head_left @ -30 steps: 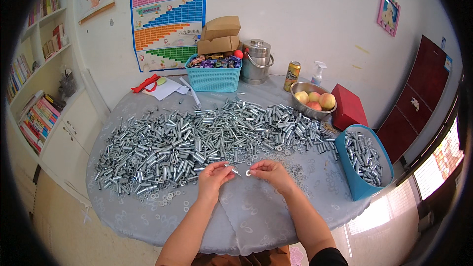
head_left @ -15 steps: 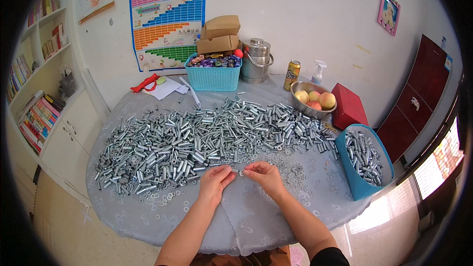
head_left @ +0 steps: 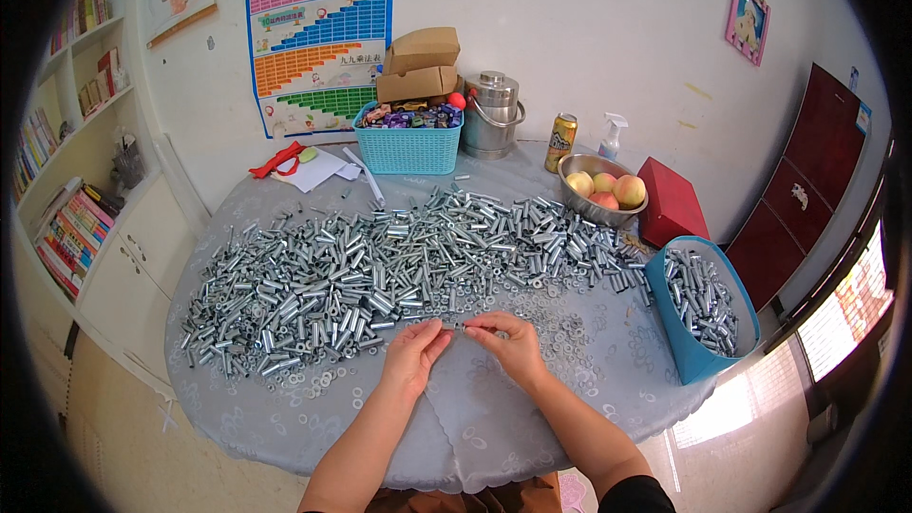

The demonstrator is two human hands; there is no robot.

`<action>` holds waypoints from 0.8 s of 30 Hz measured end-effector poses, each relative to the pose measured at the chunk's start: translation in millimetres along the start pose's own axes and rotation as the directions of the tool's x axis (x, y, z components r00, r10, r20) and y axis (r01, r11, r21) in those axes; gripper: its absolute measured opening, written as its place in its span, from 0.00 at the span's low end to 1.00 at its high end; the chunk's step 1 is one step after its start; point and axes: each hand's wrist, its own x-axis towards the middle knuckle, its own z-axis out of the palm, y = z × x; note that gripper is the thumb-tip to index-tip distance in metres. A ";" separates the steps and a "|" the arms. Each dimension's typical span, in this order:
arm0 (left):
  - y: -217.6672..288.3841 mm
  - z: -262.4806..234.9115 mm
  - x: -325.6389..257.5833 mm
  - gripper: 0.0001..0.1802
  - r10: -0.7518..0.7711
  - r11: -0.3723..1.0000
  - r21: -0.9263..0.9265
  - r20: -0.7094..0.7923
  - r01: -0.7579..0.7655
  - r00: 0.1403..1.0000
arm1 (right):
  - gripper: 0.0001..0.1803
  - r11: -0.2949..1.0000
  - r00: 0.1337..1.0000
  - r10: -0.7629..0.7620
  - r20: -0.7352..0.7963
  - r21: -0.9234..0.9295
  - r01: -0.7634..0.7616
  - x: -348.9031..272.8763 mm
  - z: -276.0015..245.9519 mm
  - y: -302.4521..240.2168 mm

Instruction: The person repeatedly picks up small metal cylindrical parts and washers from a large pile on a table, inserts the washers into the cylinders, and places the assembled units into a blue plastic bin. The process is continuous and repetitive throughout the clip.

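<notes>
A wide heap of short silver metal sleeves (head_left: 380,266) covers the round table (head_left: 475,418), with loose washers (head_left: 560,332) scattered along its near side. My left hand (head_left: 416,353) and my right hand (head_left: 508,342) meet fingertip to fingertip just in front of the heap. Between the fingertips sits a small metal sleeve (head_left: 454,326), pinched from both sides. A blue bin (head_left: 698,361) at the right edge of the table holds several more sleeves.
At the back stand a turquoise basket (head_left: 407,147), cardboard boxes (head_left: 420,62), a steel pot (head_left: 491,114), a drink can (head_left: 562,142), a spray bottle (head_left: 613,136), a bowl of peaches (head_left: 600,192) and a red box (head_left: 673,199). Shelves with books (head_left: 66,228) stand left.
My two hands have drawn together from a small gap apart until the fingertips meet over one small metal piece. The heap and the bin have not moved.
</notes>
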 end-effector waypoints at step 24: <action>21.2 2.1 -2.5 0.08 0.115 0.991 0.074 -0.017 -0.114 0.993 | 0.14 0.698 0.940 -0.257 0.225 -0.629 0.342 9.5 15.4 24.4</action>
